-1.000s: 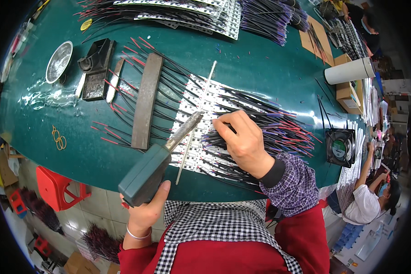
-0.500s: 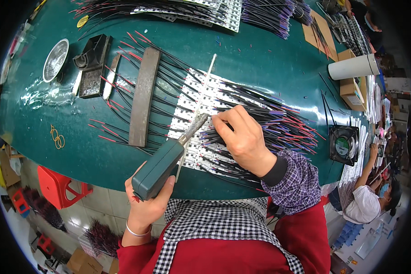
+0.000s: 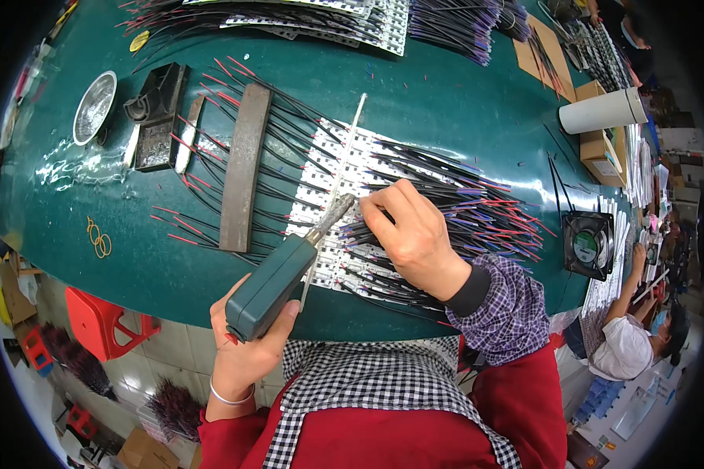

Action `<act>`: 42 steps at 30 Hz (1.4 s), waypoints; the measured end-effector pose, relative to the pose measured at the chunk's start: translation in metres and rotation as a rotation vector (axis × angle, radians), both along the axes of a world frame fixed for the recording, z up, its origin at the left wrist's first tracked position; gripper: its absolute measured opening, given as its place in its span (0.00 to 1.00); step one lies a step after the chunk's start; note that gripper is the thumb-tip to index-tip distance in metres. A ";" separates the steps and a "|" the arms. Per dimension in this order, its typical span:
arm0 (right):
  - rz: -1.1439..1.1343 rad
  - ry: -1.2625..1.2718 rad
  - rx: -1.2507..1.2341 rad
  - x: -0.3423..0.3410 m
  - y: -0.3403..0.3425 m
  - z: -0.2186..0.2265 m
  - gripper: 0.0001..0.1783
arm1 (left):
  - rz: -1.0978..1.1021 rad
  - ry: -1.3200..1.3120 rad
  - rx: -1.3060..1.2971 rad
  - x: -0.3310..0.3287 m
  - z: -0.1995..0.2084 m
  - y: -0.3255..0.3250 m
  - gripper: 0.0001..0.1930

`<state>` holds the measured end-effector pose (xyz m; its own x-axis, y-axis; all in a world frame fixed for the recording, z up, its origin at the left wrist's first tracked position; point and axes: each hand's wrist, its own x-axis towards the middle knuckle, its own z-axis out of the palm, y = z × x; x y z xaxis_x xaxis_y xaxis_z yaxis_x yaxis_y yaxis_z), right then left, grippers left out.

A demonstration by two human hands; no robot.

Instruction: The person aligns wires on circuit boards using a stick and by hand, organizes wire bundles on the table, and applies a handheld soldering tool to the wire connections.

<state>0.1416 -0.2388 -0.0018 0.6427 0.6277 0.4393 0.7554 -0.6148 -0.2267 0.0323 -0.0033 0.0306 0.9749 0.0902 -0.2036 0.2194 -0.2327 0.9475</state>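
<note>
My left hand (image 3: 250, 344) is wrapped round the dark green body of a soldering gun (image 3: 270, 285). The gun's metal tip (image 3: 338, 215) points up and right, over a sheet of white circuit boards (image 3: 309, 184). Just right of the tip, my right hand (image 3: 411, 234) is closed in a pinch, thumb against forefinger. It seems to hold a wire end, though the fingers hide most of it. Black wires with red and purple ends (image 3: 493, 215) fan out rightward from the boards. Along the sheet lies a thin pale rod (image 3: 355, 129).
A flat metal bar (image 3: 246, 168) presses down more wires on the left. Beyond it are a black holder (image 3: 156, 117) and a metal bowl (image 3: 95, 108). A small fan (image 3: 589, 245) and a white cylinder (image 3: 602, 113) stand right. Stacked boards (image 3: 391, 27) lie at the back.
Hardly anything differs. The whole view has shifted very slightly, while both hands and the soldering gun keep nearly the same place over the boards.
</note>
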 end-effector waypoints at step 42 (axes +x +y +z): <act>0.017 -0.015 0.034 -0.002 -0.001 0.002 0.14 | 0.146 -0.059 -0.132 -0.034 -0.012 0.010 0.20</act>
<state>0.1397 -0.2396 -0.0001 0.6255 0.6230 0.4698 0.7690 -0.5940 -0.2362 -0.0016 0.0067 0.0183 0.9641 0.2077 -0.1656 0.1846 -0.0757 0.9799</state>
